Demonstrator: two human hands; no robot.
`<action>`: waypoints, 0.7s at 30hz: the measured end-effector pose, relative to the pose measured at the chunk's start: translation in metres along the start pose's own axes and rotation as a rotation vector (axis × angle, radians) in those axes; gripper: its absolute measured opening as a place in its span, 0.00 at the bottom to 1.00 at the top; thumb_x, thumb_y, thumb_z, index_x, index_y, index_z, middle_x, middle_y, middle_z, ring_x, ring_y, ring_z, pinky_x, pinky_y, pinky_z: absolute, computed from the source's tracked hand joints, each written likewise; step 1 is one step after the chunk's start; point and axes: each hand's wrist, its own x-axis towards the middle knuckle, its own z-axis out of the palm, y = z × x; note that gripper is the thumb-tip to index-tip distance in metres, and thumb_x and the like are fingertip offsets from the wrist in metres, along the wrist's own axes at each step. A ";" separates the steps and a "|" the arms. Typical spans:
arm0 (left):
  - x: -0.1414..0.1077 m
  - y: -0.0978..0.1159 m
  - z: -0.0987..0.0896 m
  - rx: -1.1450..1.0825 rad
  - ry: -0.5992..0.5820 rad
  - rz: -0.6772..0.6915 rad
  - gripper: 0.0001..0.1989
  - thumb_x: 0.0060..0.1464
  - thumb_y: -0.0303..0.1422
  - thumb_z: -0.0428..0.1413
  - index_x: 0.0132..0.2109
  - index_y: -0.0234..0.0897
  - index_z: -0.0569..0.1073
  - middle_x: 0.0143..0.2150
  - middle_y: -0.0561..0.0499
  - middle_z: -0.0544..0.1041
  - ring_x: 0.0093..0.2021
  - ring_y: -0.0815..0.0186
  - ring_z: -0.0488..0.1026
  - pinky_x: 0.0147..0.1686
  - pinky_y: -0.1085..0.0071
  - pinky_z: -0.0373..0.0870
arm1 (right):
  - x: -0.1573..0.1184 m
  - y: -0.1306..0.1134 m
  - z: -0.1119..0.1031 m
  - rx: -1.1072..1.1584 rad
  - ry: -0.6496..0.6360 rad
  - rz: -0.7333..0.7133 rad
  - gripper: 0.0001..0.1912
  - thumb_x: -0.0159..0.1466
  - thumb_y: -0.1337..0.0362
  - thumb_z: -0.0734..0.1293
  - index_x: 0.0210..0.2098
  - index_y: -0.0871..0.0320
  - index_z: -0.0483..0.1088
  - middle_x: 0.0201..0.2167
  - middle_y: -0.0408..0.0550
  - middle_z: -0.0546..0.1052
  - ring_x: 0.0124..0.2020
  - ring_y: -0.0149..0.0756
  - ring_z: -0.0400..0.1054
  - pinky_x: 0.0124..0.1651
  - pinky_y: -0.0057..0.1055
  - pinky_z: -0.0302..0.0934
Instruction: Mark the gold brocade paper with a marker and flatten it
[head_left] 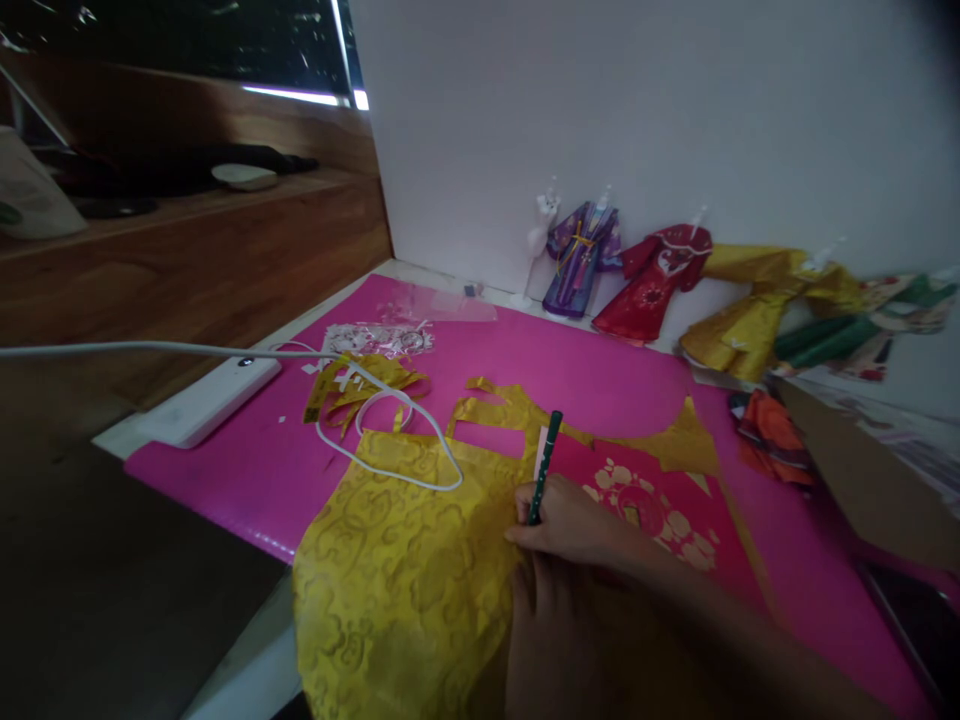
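My right hand (559, 520) is closed around a dark green pen (546, 465) with small pale dots, held almost upright. Its tip end is hidden by my fingers, low over the yellow patterned fabric (405, 540). Just below, my left hand (544, 600) rests on the fabric with its fingers stretched out, their tips partly covered by the right hand. The fabric spreads over the near edge of the table. A red sheet with cream floral print (660, 500) lies beside my right forearm, and a cut yellow piece (675, 440) stretches across its far side.
A bright pink mat (480, 350) covers the tabletop. A white cable (405, 400) crosses yellow scraps (375, 385) and the fabric. At left sits a white power bank-like device (210, 400). Small dresses, including a red one (656, 285), stand along the white wall. A phone-like dark object (911, 620) lies right.
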 end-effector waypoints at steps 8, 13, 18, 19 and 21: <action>-0.006 -0.003 0.021 0.001 -0.002 0.012 0.19 0.65 0.40 0.57 0.59 0.38 0.70 0.60 0.43 0.70 0.55 0.55 0.72 0.53 0.51 0.72 | -0.001 -0.002 -0.002 -0.005 -0.022 0.003 0.07 0.56 0.67 0.74 0.24 0.55 0.72 0.21 0.40 0.74 0.24 0.31 0.65 0.26 0.28 0.50; -0.010 -0.008 0.044 0.009 -0.013 0.012 0.23 0.64 0.44 0.57 0.62 0.39 0.68 0.63 0.42 0.67 0.59 0.51 0.69 0.57 0.46 0.68 | -0.001 -0.003 -0.003 -0.007 -0.028 0.019 0.06 0.56 0.66 0.73 0.24 0.56 0.74 0.21 0.40 0.74 0.23 0.31 0.64 0.26 0.28 0.50; -0.014 -0.010 0.054 0.012 -0.035 0.002 0.43 0.51 0.60 0.58 0.65 0.37 0.67 0.63 0.34 0.68 0.63 0.38 0.62 0.56 0.39 0.65 | -0.001 -0.002 -0.003 0.005 -0.032 0.007 0.07 0.55 0.67 0.74 0.23 0.56 0.73 0.21 0.41 0.74 0.24 0.32 0.64 0.26 0.29 0.50; -0.015 -0.010 0.054 0.012 -0.039 0.005 0.45 0.49 0.61 0.59 0.65 0.37 0.68 0.63 0.33 0.68 0.63 0.36 0.62 0.56 0.39 0.65 | 0.000 -0.002 -0.003 0.015 -0.033 0.000 0.08 0.55 0.67 0.74 0.23 0.56 0.72 0.21 0.41 0.74 0.24 0.33 0.64 0.26 0.29 0.50; -0.015 -0.010 0.053 0.014 -0.047 0.014 0.46 0.48 0.61 0.60 0.66 0.38 0.67 0.63 0.34 0.69 0.64 0.35 0.61 0.56 0.39 0.65 | 0.001 0.001 -0.001 0.047 -0.029 -0.014 0.10 0.55 0.67 0.74 0.21 0.55 0.70 0.20 0.41 0.73 0.23 0.33 0.64 0.26 0.30 0.51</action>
